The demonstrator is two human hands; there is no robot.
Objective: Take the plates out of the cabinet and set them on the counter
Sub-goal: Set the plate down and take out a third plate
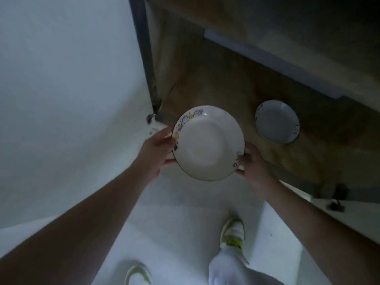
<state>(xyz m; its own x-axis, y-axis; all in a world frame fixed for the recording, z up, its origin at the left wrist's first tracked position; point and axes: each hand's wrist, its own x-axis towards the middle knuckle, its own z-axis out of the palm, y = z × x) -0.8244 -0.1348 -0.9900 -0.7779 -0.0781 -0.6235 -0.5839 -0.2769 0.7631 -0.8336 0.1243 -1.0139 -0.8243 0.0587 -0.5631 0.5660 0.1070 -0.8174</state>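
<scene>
The wooden bottom shelf of the cabinet (pixel 216 83) carries one small white plate (pixel 276 122), lying flat toward its right near edge with dark lettering on the rim, while the pale floor (pixel 185 212) nearer the camera bears two white shoes with green trim (pixel 233 233)

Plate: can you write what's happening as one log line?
plate | held by left hand, right hand | second plate in cabinet

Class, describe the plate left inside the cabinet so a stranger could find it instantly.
Look into the open wooden cabinet. On its floor, right of the large white plate held in both hands, lies a smaller round white plate, untouched and in shadow.
</scene>
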